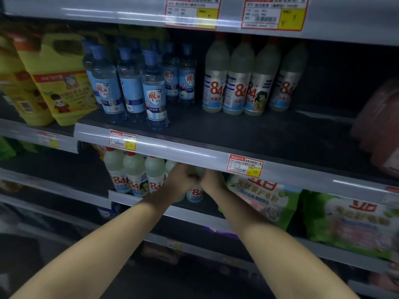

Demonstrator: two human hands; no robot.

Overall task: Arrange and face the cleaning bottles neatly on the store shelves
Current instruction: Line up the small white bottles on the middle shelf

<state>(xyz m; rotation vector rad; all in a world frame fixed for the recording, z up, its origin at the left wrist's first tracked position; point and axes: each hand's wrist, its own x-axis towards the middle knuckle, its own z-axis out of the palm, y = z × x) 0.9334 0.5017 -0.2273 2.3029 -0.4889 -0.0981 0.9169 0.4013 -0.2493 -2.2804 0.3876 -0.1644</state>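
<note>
On the lower shelf stands a row of white 84 disinfectant bottles (135, 173) with red caps. Both my hands reach under the shelf rail (183, 151) to the right end of that row. My left hand (180, 180) and my right hand (212, 180) meet around the shoulder of one 84 bottle (195, 192), whose label shows below my knuckles; both grip it. The fingertips are hidden behind the bottle and rail. On the middle shelf stand several more 84 bottles (236, 83) and several clear blue-labelled bottles (154, 91).
Yellow jugs (58, 78) crowd the middle shelf's left end, and a reddish pack (380, 126) sits at its right. Green bags of powder (265, 199) lie right of my hands on the lower shelf. Bare dark shelf spans the middle shelf's front (248, 130).
</note>
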